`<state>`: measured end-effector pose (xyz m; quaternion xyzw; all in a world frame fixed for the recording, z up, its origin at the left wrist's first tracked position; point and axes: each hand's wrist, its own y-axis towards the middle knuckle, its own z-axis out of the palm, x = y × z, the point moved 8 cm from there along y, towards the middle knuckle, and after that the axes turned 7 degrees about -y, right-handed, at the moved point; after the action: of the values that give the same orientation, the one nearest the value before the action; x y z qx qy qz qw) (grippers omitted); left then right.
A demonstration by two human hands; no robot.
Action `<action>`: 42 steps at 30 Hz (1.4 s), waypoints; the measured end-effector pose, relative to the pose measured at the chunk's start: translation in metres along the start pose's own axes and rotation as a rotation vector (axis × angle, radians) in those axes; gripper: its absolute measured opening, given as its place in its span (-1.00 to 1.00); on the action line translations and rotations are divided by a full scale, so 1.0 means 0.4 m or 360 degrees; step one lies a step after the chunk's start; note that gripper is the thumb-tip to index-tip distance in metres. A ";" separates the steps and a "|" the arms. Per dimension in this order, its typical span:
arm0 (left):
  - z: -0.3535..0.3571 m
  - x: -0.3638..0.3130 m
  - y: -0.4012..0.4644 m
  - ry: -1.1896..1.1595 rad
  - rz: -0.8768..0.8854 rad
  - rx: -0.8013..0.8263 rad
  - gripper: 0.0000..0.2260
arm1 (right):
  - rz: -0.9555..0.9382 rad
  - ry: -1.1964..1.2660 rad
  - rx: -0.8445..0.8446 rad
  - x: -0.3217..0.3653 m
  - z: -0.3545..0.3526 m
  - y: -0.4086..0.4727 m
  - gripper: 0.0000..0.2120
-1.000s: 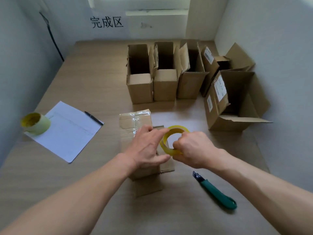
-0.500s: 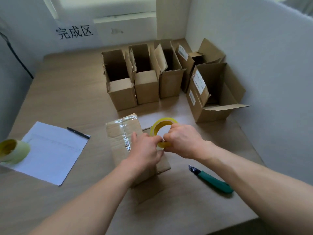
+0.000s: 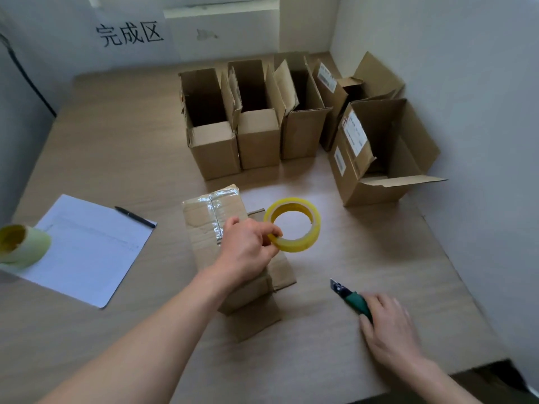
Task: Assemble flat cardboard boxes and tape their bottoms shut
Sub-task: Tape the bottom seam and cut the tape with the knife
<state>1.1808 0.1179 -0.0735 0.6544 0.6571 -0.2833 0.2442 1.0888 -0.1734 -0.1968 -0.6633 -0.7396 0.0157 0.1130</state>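
My right hand [image 3: 389, 330] lay nearest me on the table [image 3: 122, 147], palm down, its fingers over the green handle of the utility knife [image 3: 348, 295]; the blade end stuck out past my fingertips, pointing away from me and to the left. Whether my fingers had closed round the handle or only rested on it, I could not tell, as the hand was blurred.

Further out, my left hand [image 3: 248, 249] pinched the near-left rim of the yellow tape roll [image 3: 294, 225] between thumb and fingers, holding it tilted just above the table. The heel of that hand sat over the box [image 3: 204, 228] I was working on. That box lay on its side in the middle of the table, its taped bottom turned away from me, with shiny clear tape running across the seam, and loose flaps spread toward me.

To the left lay a white sheet of paper [image 3: 87, 246] with a black pen [image 3: 135, 217] at its far corner, and a second, pale green roll of tape [image 3: 23, 246] on its left edge.

Beyond all this, finished boxes [image 3: 259, 141] stood open-topped in a row, with a larger box [image 3: 376, 158] bearing white labels at the right. On the far wall hung a sign [image 3: 129, 32] with three black characters.
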 end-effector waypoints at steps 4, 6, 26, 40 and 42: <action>-0.002 -0.009 0.005 -0.0034 -0.0025 0.0064 -0.79 | 0.0012 0.0696 -0.0081 0.063 -0.054 0.002 -0.74; -0.005 -0.011 0.008 -0.0075 -0.0045 0.0097 -0.79 | -0.0239 0.0810 -0.0160 0.155 -0.115 -0.005 -0.72; -0.003 -0.008 0.008 -0.0125 -0.0059 0.0085 -0.82 | -0.0607 0.0464 -0.0416 0.272 -0.145 0.075 -0.65; 0.013 -0.010 0.009 0.0084 0.0018 0.0112 -0.84 | -0.0844 0.0148 -0.0719 0.395 -0.337 0.164 -0.39; 0.012 -0.012 0.006 0.0073 0.0031 0.0130 -0.89 | -0.0952 0.0091 -0.0556 0.440 -0.332 0.189 -0.43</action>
<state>1.1831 0.1112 -0.0737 0.6766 0.6440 -0.2922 0.2050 1.1708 -0.0078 -0.0549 -0.4267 -0.8893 -0.1638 0.0180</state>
